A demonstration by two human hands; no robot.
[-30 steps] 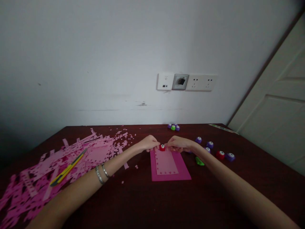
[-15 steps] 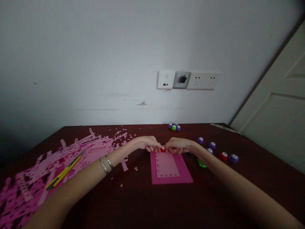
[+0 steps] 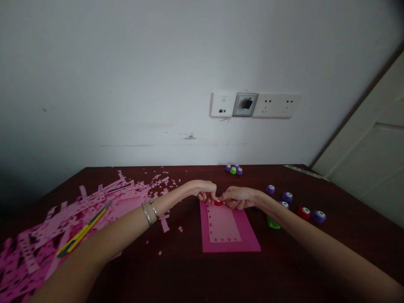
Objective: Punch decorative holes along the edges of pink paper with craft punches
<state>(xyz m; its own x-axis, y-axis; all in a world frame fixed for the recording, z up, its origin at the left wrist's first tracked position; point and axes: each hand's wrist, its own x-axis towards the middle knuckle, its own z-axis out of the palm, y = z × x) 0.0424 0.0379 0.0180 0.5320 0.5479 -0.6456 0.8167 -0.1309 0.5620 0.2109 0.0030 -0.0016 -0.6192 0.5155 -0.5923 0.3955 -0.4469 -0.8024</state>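
The left hand (image 3: 205, 192) has its fingers curled well in, its grip nearly closed, with the tips at the left side of a small red paper punch (image 3: 218, 202). The right hand (image 3: 239, 198) is bent likewise, its thumb and fingers drawn together at the punch's right side. Whether either grip also pinches the paper cannot be told, as the knuckles hide it.

The punch sits between the two hands at the far edge of a pale pink sheet (image 3: 224, 224). A row of small darker shapes runs down the sheet's left margin and another along its near edge. The sheet lies on a larger magenta card (image 3: 249, 240), flat on the dark red-brown surface (image 3: 176, 277).

To the right, near the right forearm, stand a red-bodied punch (image 3: 303, 213) and several purple punches (image 3: 318, 216). To the left, a yellow utility knife (image 3: 83, 230) rests on heaped pink paper scraps (image 3: 30, 252).
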